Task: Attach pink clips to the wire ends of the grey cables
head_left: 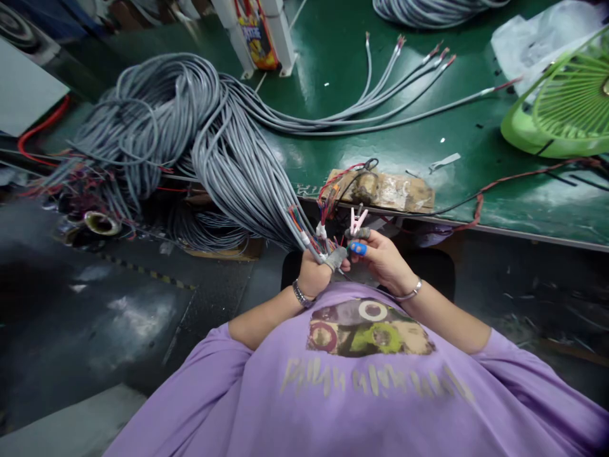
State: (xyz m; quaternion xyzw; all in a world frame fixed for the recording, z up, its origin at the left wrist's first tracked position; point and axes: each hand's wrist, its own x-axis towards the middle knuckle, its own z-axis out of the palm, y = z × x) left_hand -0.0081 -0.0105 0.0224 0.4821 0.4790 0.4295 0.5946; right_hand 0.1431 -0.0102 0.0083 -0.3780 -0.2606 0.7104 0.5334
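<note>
My left hand (316, 271), a grey cover on its thumb, is closed around the ends of several grey cables (259, 181). Thin coloured wires (295, 219) fan out of the stripped cable ends above that fist. Close beside it, my right hand (386, 259) pinches a thin wire between thumb and fingertip; the wire's tip is too small to make out. A blue cover (358, 248) wraps the right thumb and a grey one the forefinger. Just beyond the right fingertips stands a pink clip (358, 221), at the front of a taped cardboard piece (399, 190).
Looped grey cable (166, 95) lies heaped across the green table (323, 162) at left. More stripped cable ends (399, 43) point to the back right. A green fan (566, 101) stands at right by a plastic bag (537, 41). A twisted red-and-black cord (478, 202) crosses the table edge.
</note>
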